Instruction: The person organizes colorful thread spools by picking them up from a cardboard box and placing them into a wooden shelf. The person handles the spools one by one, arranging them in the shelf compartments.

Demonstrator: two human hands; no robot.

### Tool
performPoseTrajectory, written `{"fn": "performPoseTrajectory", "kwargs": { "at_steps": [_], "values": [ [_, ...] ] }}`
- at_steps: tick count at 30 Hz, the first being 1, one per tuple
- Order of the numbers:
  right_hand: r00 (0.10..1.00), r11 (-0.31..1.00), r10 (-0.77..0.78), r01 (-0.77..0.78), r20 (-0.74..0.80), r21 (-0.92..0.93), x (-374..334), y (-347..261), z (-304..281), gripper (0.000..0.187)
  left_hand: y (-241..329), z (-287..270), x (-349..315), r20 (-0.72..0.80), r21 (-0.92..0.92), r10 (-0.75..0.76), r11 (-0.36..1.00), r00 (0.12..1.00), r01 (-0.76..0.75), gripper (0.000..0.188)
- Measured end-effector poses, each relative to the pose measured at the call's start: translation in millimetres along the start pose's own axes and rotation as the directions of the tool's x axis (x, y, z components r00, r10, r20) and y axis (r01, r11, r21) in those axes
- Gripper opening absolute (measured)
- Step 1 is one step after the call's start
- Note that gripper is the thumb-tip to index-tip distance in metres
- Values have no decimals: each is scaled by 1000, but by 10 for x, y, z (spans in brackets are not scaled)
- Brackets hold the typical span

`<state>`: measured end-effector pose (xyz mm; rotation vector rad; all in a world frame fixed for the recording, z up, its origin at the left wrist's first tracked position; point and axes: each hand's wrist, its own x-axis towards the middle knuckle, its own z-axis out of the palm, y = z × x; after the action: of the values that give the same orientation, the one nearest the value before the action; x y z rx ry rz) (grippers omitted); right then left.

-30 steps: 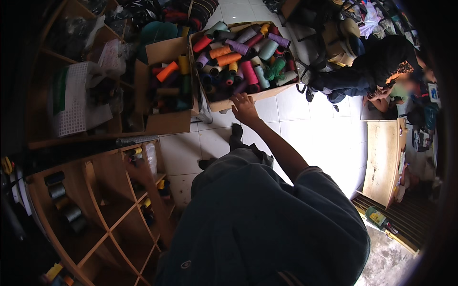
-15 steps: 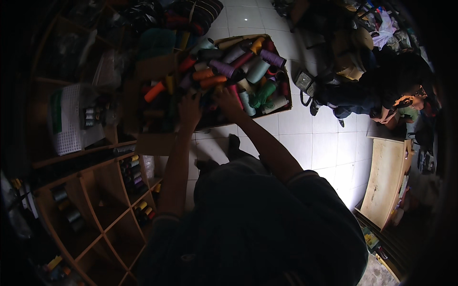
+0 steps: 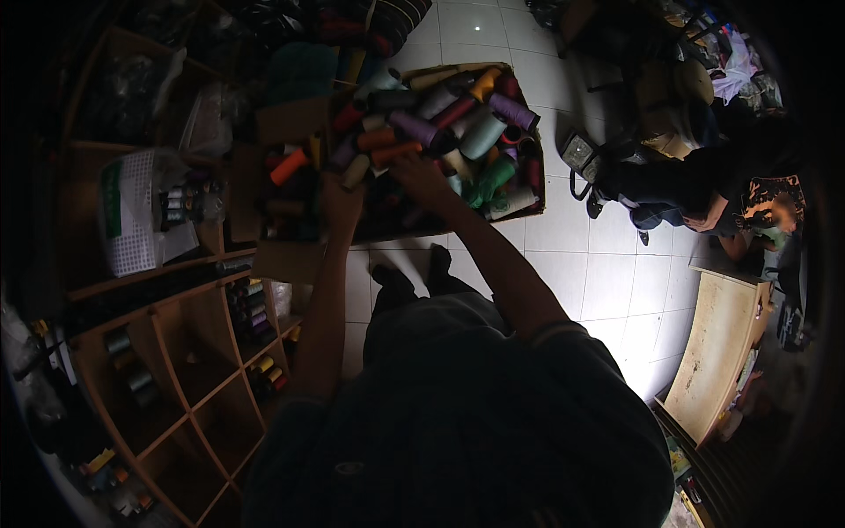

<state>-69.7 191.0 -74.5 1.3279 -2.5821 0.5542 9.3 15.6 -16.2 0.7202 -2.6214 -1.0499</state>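
Note:
A cardboard box [image 3: 542,189] packed with cone spools of thread lies in front of me. At its near left side my left hand [image 3: 340,204] is closed around a beige thread spool [image 3: 356,172]. My right hand [image 3: 422,182] reaches over the middle of the pile with its fingers apart, close to an orange spool [image 3: 396,153]; its fingertips are partly lost in shadow. Purple spools [image 3: 414,128], a pale blue-green spool [image 3: 482,136] and a green spool [image 3: 493,183] in a wrinkled wrapping lie around it.
Wooden cubbyhole shelving [image 3: 189,409] with several spools stands at my left. A plastic bag [image 3: 132,211] rests above it. To the right, on the tiled floor [image 3: 559,282], a person in dark clothing [image 3: 678,189] bends beside a pale wooden panel [image 3: 713,352].
My left hand has drawn slightly toward the left and closed; a beige spool now shows at its fingers. My right hand stays over the pile. The whole view has shifted a little.

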Motion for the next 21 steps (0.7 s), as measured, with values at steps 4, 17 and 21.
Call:
{"fn": "performPoseTrajectory", "kwargs": {
  "at_steps": [4, 17, 21],
  "values": [
    [999, 962, 13, -3, -34, 271, -3, 33, -126, 37, -557, 37, -114, 40, -562, -239, 797, 970, 220, 36],
    [842, 579, 539, -382, 14, 720, 118, -105, -565, 29, -115, -186, -492, 465, -878, -46, 107, 884, 467, 51],
    [791, 188, 524, -469, 316, 863, 230, -206, -562, 36, 1, -259, -452, 487, -832, -109, 245, 867, 498, 50]
  ]
}}
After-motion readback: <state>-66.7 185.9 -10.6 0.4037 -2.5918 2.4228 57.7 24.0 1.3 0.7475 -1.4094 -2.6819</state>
